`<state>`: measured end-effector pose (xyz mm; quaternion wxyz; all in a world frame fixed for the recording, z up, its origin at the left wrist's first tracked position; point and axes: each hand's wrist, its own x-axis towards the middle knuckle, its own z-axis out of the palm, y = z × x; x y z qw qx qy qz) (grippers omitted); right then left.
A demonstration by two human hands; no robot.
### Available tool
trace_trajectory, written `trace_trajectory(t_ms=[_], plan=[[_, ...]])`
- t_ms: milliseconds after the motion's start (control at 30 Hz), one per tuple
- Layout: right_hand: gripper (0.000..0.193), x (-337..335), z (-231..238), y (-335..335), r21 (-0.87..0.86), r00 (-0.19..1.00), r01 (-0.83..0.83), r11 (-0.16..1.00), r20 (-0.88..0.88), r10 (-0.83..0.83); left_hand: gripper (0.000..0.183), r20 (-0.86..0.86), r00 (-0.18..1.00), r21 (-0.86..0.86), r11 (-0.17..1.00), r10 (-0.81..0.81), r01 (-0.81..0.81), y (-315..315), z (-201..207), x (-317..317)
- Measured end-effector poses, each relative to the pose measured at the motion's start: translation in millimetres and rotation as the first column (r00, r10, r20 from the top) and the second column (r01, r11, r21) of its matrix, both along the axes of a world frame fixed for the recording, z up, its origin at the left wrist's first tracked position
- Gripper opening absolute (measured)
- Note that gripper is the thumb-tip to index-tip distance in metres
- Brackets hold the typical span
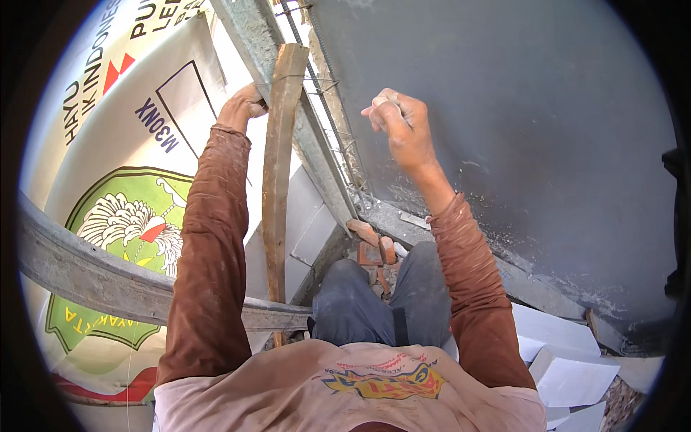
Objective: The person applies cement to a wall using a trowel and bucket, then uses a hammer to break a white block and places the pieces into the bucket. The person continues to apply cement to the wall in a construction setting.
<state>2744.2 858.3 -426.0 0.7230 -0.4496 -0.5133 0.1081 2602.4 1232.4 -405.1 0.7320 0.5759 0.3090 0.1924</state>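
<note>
My left hand [243,109] is at the left edge of a long grey beam [248,39], its fingers curled and partly hidden. Whatever it grips is too small to make out. My right hand [404,129] is raised in front of a smooth grey wall [504,108], thumb and fingers closed together. Anything in that pinch is hidden. Between the hands stands a narrow brown wooden plank [279,151], with a thin wire across its upper part. Just right of it, ribbed steel reinforcing bars [322,68] tied with wire run along the gap beside the wall.
A printed banner sheet [79,165] hangs at the left, with a curved grey rail [108,277] in front. Broken red bricks [363,232] lie beyond my knees. Pale blocks [572,374] are piled at lower right, beside a ledge [533,288] under the wall.
</note>
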Motion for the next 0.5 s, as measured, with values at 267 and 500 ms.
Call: trace_trajectory(t_ms=[267,500], plan=[[0.033,12,-1,7,0.057,1.0,0.012,0.998,-0.017,-0.011,0.016,0.03,0.997,-0.118,0.99,-0.076,0.079,-5,12,3],[0.031,24,1,17,0.129,0.998,0.001,0.992,-0.055,0.006,0.015,0.046,0.999,-0.032,0.999,0.025,-0.023,-4,4,9]])
